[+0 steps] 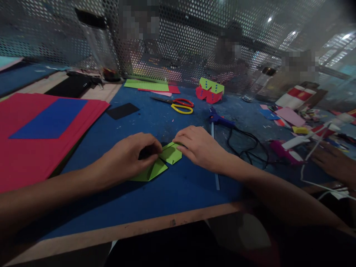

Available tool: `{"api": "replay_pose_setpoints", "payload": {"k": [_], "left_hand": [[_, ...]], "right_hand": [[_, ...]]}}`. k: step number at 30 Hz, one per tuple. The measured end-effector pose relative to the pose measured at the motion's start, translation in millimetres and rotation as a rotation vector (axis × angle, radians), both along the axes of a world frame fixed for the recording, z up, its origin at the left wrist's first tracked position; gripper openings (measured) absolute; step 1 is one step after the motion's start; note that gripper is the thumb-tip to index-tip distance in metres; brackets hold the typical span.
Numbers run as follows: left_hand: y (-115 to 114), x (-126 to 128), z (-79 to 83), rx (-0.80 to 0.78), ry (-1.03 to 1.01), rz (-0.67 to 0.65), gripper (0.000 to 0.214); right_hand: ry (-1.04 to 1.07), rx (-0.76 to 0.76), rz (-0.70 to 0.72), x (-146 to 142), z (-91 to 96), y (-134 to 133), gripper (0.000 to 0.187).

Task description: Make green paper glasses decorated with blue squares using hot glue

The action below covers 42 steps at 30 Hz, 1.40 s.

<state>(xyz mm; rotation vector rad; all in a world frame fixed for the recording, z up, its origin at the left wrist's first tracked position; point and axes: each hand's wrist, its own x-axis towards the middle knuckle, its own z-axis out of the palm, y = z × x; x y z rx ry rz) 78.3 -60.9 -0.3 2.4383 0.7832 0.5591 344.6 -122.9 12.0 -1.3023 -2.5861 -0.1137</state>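
A lime-green folded paper [164,159] lies on the blue table top [155,200] in front of me. My left hand [128,157] rests on its left part, fingers curled and pinched on the paper's edge near the fold. My right hand [198,146] presses down on the paper's right part with its fingertips bent onto it. Both hands meet over the fold in the middle.
A stack of red sheets [30,148] with a blue sheet [51,120] on top lies at left. Scissors [179,105], a blue glue gun [221,120] with black cable, a small black paper [122,110] and a red-green paper craft [210,91] lie behind. Another person's hand [332,161] is at right among scraps.
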Motion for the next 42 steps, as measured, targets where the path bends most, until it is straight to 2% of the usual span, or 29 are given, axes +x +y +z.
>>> {"api": "replay_pose_setpoints", "payload": {"k": [4,9,18,23,26,30,37,42], "left_hand": [[-5,-2,0.5,0.059,0.013,-0.033,0.017],[-7,-2,-1.8,0.125,0.038,-0.068,0.015],[-10,-2,2.1,0.301,0.002,-0.139,0.017],[-8,-3,0.4,0.403,-0.046,-0.155,0.01],[-5,-4,-0.2,0.482,-0.074,-0.143,0.015],[0,-7,0.2,0.565,-0.058,-0.107,0.019],[5,-11,0.6,0.576,-0.024,-0.027,0.017],[-1,-12,6.9,0.599,0.062,0.016,0.017]], "right_hand": [[-0.052,0.025,-0.064,-1,-2.9,1,0.023],[-0.052,0.026,-0.079,-2,-1.9,1,0.021],[0.122,-0.172,-0.149,2,10.3,1,0.016],[0.332,-0.326,-0.288,5,22.3,0,0.007],[0.445,-0.455,-0.352,7,29.0,0,0.006],[0.548,-0.569,-0.321,14,31.2,1,0.016],[0.625,-0.653,-0.299,15,37.2,5,0.026],[0.67,-0.702,-0.301,15,39.0,6,0.03]]}}
